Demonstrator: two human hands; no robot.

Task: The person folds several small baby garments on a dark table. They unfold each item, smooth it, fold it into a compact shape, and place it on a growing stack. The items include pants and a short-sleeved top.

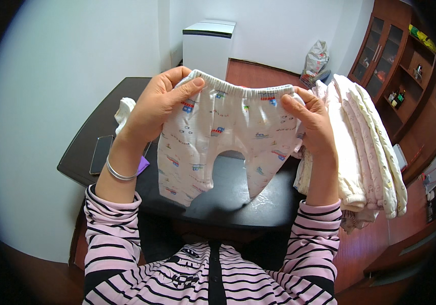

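Observation:
A pair of white baby pants [233, 122] with an elastic waistband and small printed vehicles hangs spread above a dark table. My left hand [160, 101] grips the waistband at its left end, thumb on the front. At the other end of the waistband, my right hand [309, 118] pinches the fabric the same way. The two legs hang down over the table top, their lower ends loose. Close beside my right forearm is a pile of folded baby clothes [355, 145] in white, pink and cream. Behind my left wrist, a white cloth item [125, 112] lies partly hidden.
The dark table [99, 99] bears a smartphone [101, 154] and a purple item [143, 165] by my left forearm. Beyond it stand a white cabinet-like appliance [206, 45] and a plastic bag [317, 57]. A wooden cabinet [387, 49] with glass doors is at the right.

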